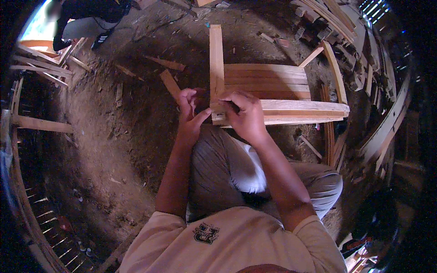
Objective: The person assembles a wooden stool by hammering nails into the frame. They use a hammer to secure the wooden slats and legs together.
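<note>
A pale wooden chair or bench frame (pixel 286 105) with a slatted panel (pixel 266 82) lies in front of my knees. One of its square posts (pixel 215 54) points away from me. My left hand (pixel 191 111) is just left of that post's near end, its fingers loosely bent and apart from the thumb, whose tip comes close to the wood. At the corner where post and rail meet, my right hand (pixel 246 113) rests with curled fingers pinched together. Whatever lies between those fingertips is too small or hidden to name.
Loose wood offcuts (pixel 170 83) lie on the dirt floor (pixel 114 150) beyond my left hand. Stacked boards (pixel 327 18) fill the far right. Another person (pixel 91 25) is at the far left, near a pile of wooden slats (pixel 43 66).
</note>
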`<state>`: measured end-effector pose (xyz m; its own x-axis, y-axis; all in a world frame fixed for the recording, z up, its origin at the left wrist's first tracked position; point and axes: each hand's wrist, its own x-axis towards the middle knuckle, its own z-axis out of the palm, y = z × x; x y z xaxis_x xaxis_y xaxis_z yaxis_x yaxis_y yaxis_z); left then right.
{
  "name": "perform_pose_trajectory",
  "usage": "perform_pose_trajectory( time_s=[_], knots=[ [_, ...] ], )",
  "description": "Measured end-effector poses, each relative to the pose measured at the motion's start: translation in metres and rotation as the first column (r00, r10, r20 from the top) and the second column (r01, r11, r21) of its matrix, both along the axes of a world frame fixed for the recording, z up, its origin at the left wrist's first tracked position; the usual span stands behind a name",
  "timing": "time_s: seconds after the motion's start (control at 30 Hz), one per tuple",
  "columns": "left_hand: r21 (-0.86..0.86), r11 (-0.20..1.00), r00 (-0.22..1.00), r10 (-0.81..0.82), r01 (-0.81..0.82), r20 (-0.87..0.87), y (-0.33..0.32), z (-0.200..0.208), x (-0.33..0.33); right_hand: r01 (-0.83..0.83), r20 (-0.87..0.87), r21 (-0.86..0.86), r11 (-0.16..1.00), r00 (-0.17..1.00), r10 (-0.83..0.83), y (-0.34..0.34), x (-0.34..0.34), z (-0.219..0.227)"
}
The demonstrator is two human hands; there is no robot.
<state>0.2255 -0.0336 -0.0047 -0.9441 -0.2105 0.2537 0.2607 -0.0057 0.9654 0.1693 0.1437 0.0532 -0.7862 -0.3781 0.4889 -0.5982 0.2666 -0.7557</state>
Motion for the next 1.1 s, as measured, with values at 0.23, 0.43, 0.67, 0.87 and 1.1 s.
perform_pose_trajectory(
  time_s=[0.23,0.43,0.67,0.87,1.1],
  knots=[
    [-0.117,0.988,0.992,0.095,-0.104,-0.085,-0.001,0.015,-0.002,-0.033,-0.033,0.018,0.999,0.999,0.033,0.007,-0.004,0.002],
    [-0.377,0.924,0.993,0.099,-0.066,0.068,0.013,0.066,0.001,-0.078,-0.087,-0.034,0.996,0.993,0.074,0.008,-0.007,-0.01],
    [-0.446,0.881,0.985,0.113,-0.158,-0.127,0.018,0.06,-0.006,-0.084,-0.142,-0.02,0.996,0.987,0.08,0.008,-0.007,-0.013],
    [-0.322,0.936,0.989,0.123,-0.141,-0.076,0.022,0.049,-0.01,-0.041,-0.127,-0.014,0.999,0.991,0.039,0.014,-0.004,-0.003],
    [-0.446,0.865,0.971,0.166,-0.227,-0.174,0.021,0.05,-0.007,0.212,-0.16,0.266,0.94,0.972,-0.174,0.141,0.005,0.05]
  ],
)
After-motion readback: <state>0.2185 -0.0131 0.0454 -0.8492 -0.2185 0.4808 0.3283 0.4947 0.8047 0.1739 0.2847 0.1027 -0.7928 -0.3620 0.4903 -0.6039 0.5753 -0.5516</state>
